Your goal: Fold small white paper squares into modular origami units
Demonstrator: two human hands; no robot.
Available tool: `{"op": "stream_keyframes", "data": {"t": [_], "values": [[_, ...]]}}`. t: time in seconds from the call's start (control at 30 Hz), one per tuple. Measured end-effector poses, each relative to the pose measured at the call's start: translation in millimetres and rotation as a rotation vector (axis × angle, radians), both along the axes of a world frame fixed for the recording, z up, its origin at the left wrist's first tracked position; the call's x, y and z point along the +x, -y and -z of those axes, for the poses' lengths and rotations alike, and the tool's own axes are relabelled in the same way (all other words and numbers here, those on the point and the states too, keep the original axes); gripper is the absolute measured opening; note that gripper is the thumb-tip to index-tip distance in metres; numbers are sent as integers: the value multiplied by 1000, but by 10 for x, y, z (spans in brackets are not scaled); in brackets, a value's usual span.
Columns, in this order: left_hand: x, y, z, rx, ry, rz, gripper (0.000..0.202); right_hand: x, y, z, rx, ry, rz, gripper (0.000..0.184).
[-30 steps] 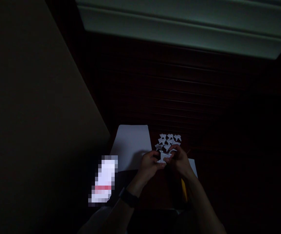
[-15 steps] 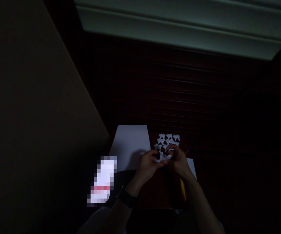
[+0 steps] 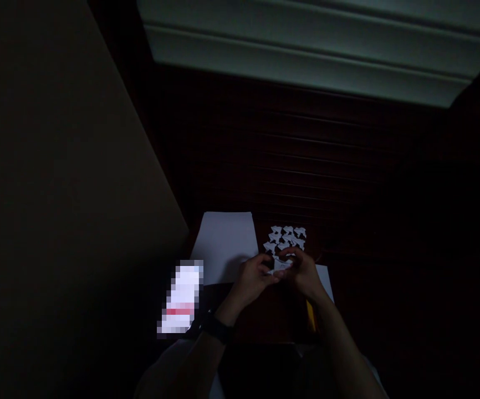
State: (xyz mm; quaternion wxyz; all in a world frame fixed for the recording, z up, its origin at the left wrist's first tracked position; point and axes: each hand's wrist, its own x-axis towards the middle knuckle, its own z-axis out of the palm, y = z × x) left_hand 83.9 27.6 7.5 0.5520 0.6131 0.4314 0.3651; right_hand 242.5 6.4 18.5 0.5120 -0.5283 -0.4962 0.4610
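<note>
My left hand and my right hand meet over a dark table, and both pinch a small white folded paper piece between their fingertips. Just beyond the hands lies a cluster of several small white folded paper pieces. A dark watch sits on my left wrist. The scene is very dim.
A white sheet of paper lies left of the hands, and another white sheet shows under my right hand. A yellow pencil-like object lies by my right forearm. A blurred bright patch is at the left. A pale wall rises left.
The hands stay together on the small paper piece with slight finger shifts. The view has drifted a little.
</note>
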Motion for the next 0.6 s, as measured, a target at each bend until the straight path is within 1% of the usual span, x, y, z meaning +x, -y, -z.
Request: {"op": "stream_keyframes", "data": {"t": [0.13, 0.2, 0.23, 0.3, 0.33, 0.37, 0.4, 0.43, 0.5, 0.6], "values": [[-76, 51, 25, 22, -7, 36, 35, -65, 103, 7, 22, -24, 24, 43], [-130, 77, 39, 3, -5, 44, 40, -89, 178, -24, 34, -57, -13, 47], [-155, 94, 46, -9, 4, 43, 41, -97, 218, -40, 20, -87, -45, 48], [-199, 137, 57, -45, 25, 58, 42, -105, 292, -59, -43, -167, -76, 41], [-217, 161, 61, -66, 23, 73, 43, -106, 325, -55, -85, -207, -62, 38], [-232, 185, 64, -86, 13, 88, 44, -108, 354, -41, -122, -235, -29, 39], [-246, 209, 65, -102, -2, 100, 45, -112, 380, -18, -153, -236, -7, 41], [-258, 230, 65, -113, -19, 107, 46, -117, 406, 11, -167, -208, 13, 40], [-283, 266, 59, -127, -50, 112, 48, -135, 461, 74, -143, -136, 66, 35], [-320, 310, 38, -132, -61, 144, 48, -172, 548, 140, -119, -102, 34, 33]]}}
